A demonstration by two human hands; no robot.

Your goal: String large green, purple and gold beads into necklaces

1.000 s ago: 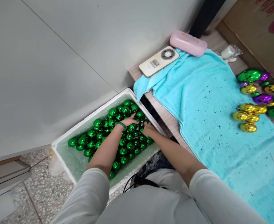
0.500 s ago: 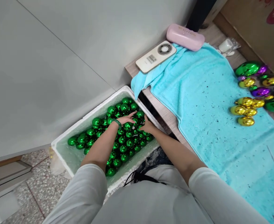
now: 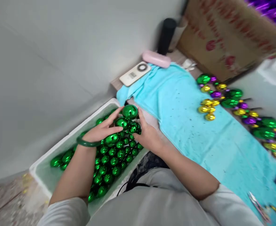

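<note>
A cluster of shiny green baubles (image 3: 130, 112) is raised above the white foam box (image 3: 40, 160), cupped between my two hands. My left hand (image 3: 103, 128), with a green bangle on its wrist, grips the cluster's left side, thumb toward the near side. On the right side my right hand (image 3: 148, 135) presses with fingers and thumb bent around it. Many more green baubles (image 3: 114, 161) fill much of the box below. Whether the raised baubles are tied together is hidden.
A turquoise towel (image 3: 185, 119) covers the table at right, with a gold bauble cluster (image 3: 207, 109), a mixed-colour bauble garland (image 3: 242, 111) and scissors (image 3: 257, 205). At the back are a phone (image 3: 135, 74), a pink case (image 3: 156, 59), a black bottle (image 3: 167, 36) and a cardboard box (image 3: 222, 40).
Both hands have come up from among the baubles, raising a green cluster between them. The view has shifted, showing more of the table's right side.
</note>
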